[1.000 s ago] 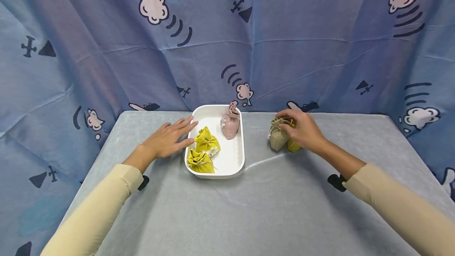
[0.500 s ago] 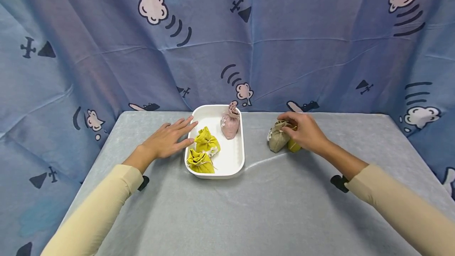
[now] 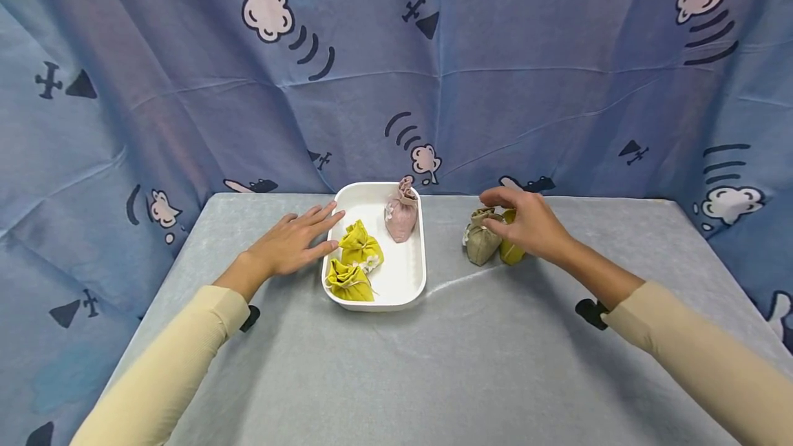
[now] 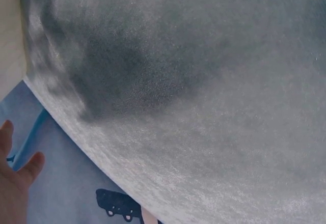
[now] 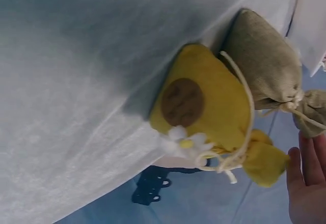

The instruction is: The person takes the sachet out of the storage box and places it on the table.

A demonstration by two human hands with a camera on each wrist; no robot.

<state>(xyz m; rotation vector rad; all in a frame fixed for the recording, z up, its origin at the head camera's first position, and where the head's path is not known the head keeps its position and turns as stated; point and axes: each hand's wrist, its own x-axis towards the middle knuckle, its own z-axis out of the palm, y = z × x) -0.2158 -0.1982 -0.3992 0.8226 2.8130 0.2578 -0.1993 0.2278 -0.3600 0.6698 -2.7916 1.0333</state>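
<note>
A person in cream long sleeves sits at a grey fabric-covered tabletop point(image 3: 396, 363), seen from a camera on their head. The left hand point(image 3: 291, 243) lies flat on the tabletop, palm down, fingers straight and slightly spread, holding nothing; its fingertips reach the left rim of a white oblong tray point(image 3: 409, 281) in the middle of the tabletop. Inside the tray, two yellow-green drawstring pouches point(image 3: 356, 263) sit close together at the near left, and a pink drawstring pouch point(image 3: 401, 215) stands upright at the far right corner. To the right of the tray, apart from it, two more pouches stand side by side and touching: an olive-tan drawstring pouch point(image 3: 480, 243) on the left and a yellow drawstring pouch point(image 3: 509, 251) on the right. The right hand point(image 3: 526, 226) hovers over this pair, its fingers loosely curved above the tied necks of the pouches; whether they touch or pinch the fabric cannot be told. The right wrist camera shows the yellow drawstring pouch point(image 5: 214, 107) close up, with a round brown patch, a small white flower and a cream cord, pressed against the olive-tan drawstring pouch point(image 5: 262, 63), with fingertips point(image 5: 305, 183) just beside their tied tops. A blue curtain point(image 3: 396, 74) printed with cartoon clouds and small planes hangs behind the far edge of the tabletop.
</note>
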